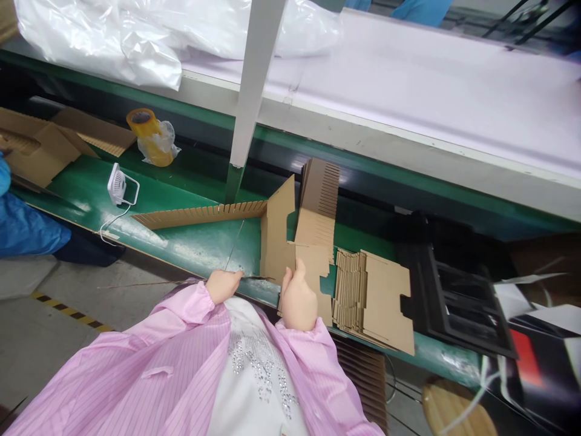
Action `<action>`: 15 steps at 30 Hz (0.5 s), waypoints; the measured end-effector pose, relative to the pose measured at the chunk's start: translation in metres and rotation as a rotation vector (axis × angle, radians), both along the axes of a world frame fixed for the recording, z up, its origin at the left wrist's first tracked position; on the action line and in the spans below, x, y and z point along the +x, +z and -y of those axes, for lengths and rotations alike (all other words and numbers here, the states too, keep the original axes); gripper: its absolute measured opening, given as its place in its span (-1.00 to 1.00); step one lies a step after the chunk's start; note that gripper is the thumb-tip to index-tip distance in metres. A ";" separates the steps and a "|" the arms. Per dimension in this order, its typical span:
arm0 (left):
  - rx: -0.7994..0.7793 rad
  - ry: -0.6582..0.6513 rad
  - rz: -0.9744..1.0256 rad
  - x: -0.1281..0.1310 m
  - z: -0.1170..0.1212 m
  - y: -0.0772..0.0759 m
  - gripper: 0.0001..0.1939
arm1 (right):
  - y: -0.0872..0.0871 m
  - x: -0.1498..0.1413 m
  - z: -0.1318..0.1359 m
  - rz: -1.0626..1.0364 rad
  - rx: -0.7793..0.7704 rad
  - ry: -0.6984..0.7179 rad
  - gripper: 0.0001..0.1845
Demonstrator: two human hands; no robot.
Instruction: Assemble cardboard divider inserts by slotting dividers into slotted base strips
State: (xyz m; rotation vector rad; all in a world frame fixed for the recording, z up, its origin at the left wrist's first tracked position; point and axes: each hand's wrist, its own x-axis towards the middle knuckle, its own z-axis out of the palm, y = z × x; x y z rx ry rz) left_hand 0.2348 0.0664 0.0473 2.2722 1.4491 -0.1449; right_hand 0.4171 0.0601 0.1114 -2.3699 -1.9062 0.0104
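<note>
My right hand (299, 298) is closed on the lower edge of a brown cardboard piece (278, 239), which stands folded. A long slotted cardboard strip (204, 214) runs left from it over the green bench. My left hand (224, 286) is closed at the bench's front edge, and thin dark strands (177, 283) stick out on both sides of it. I cannot make out what they are. Right of my right hand lie a cut-out cardboard sheet (315, 275), a stack of slotted cardboard (320, 200) and a stack of folded cardboard dividers (385, 297).
A small white fan (118, 184) with a cable and a yellow tape roll (152, 136) stand on the bench's left. A white post (254, 79) rises to a shelf holding plastic film (113, 36). Black trays (463, 290) lie right. A co-worker's blue sleeve (27, 224) shows left.
</note>
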 end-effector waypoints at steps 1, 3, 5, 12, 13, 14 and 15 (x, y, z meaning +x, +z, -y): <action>-0.002 -0.001 -0.004 0.000 0.000 0.000 -0.67 | 0.002 -0.001 -0.001 0.002 -0.015 -0.002 -0.53; -0.010 -0.004 -0.011 0.000 0.000 0.000 -0.67 | 0.005 -0.002 -0.003 0.008 -0.053 0.000 -0.52; -0.017 -0.007 -0.009 0.001 0.000 0.001 -0.66 | 0.006 -0.004 -0.005 0.026 -0.090 0.005 -0.52; -0.021 -0.009 -0.010 0.002 0.002 -0.001 -0.66 | -0.015 -0.013 -0.016 0.117 -0.179 0.089 -0.43; -0.021 -0.011 -0.013 0.002 0.002 -0.002 -0.66 | -0.018 -0.014 -0.017 0.122 -0.197 0.100 -0.41; -0.020 -0.013 -0.015 0.002 0.002 -0.002 -0.65 | -0.021 -0.016 -0.018 0.128 -0.211 0.108 -0.40; -0.017 -0.015 -0.016 0.002 0.002 -0.002 -0.65 | -0.022 -0.017 -0.019 0.135 -0.219 0.110 -0.39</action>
